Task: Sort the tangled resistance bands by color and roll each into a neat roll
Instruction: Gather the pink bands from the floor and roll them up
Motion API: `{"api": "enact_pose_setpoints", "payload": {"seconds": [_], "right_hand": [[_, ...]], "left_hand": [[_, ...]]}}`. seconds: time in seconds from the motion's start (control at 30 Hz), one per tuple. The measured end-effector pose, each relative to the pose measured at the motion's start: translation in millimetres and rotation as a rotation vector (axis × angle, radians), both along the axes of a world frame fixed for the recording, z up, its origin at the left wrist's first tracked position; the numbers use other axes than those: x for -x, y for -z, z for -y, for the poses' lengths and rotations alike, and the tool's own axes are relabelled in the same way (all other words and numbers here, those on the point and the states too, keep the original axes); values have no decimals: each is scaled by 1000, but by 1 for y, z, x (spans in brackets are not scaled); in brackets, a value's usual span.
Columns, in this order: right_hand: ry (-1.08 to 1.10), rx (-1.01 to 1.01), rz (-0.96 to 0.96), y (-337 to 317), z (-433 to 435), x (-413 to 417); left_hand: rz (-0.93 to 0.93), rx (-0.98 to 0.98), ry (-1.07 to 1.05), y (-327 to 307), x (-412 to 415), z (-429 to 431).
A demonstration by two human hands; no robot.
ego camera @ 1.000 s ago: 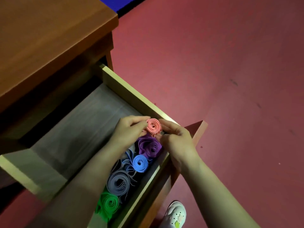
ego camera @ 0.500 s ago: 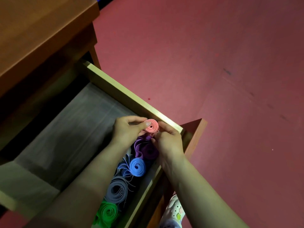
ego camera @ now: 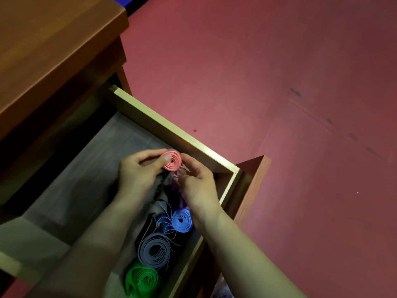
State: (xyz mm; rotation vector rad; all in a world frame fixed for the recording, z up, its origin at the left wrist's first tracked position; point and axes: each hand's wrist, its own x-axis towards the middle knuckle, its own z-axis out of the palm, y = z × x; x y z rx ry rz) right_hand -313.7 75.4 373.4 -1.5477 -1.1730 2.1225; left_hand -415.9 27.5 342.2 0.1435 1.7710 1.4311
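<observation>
Hands, left (ego camera: 137,174) and right (ego camera: 200,187), pinch the pink roll (ego camera: 173,162) between them.

A brown wooden desk (ego camera: 53,39) fills ten o'clock, its drawer (ego camera: 171,130) standing open toward five o'clock, with a pale rim around a grey bottom. Dark red floor (ego camera: 279,61) spreads from twelve to five o'clock, with dark scuffs (ego camera: 295,92) at two o'clock. A blue strip (ego camera: 129,3) shows at twelve o'clock.
</observation>
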Motion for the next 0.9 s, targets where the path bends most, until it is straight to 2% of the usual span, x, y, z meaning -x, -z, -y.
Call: {"api": "enact_pose_setpoints", "payload": {"seconds": [0.1, 0.2, 0.4, 0.57, 0.77, 0.9], "right_hand": [[-137, -68, -19, 2, -2, 21], [-163, -88, 51, 8, -9, 30], [-86, -61, 260, 23, -18, 7], [7, 6, 276, 22, -22, -6], [75, 7, 385, 20, -17, -12], [188, 52, 382, 21, -14, -18]], "left_hand": [[-16, -5, -95, 7, 13, 0], [36, 23, -114, 23, 17, -11], [126, 107, 72, 48, -11, -35], [75, 131, 169, 52, -13, -41], [46, 145, 391, 48, -23, -43], [11, 145, 493, 48, -34, -52]]}}
